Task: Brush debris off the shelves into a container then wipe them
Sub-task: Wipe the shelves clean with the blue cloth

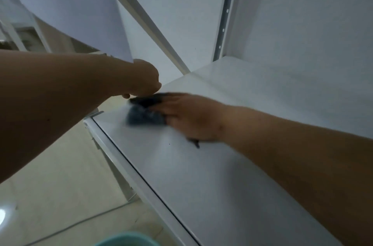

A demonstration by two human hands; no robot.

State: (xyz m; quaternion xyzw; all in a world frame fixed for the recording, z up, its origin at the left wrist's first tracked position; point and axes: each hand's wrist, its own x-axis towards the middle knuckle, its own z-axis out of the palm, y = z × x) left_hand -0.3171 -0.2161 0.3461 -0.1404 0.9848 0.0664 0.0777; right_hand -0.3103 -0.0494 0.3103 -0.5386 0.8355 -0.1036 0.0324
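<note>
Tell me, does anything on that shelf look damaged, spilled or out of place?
Nothing stands out. The white shelf looks intact, with only a tiny dark speck near the right hand, which presses a blurred dark cloth flat.

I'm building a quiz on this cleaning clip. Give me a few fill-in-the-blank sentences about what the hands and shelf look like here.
1. The right hand presses a dark ____ flat on the shelf.
2. The left hand hovers near the shelf's ____ end.
3. The container on the floor is ____ in colour.

Missing: cloth; left; teal
</note>
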